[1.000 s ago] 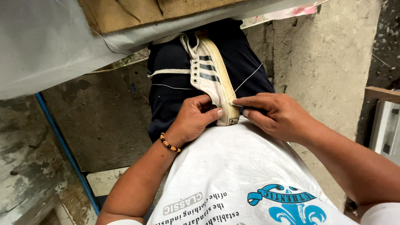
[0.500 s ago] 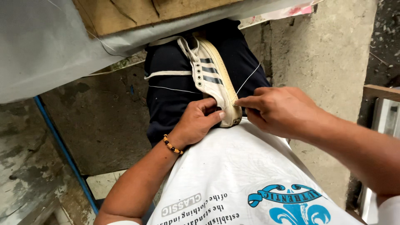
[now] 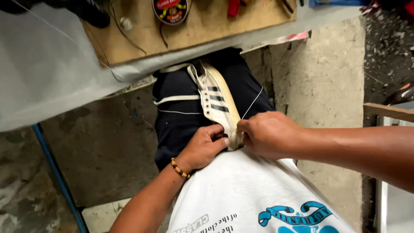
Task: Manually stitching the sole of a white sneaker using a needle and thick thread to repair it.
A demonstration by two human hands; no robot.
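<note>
Sneaker [image 3: 217, 103] toe pinched between left hand [image 3: 202, 146] and right hand [image 3: 267, 133] fingers.

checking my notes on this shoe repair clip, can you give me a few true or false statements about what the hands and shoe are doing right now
1. The left hand grips the white striped shoe near its lower end. True.
2. The right hand rests flat on the wooden board. False: it is closed at the shoe's edge, where a thin white thread runs up from it.
3. The shoe lies across the person's lap on dark trousers. True.
4. The left wrist is bare. False: it wears a beaded bracelet.
5. A round tin sits on the wooden board. True.
6. The shoe has plain red sides. False: it is white with dark stripes.
</note>
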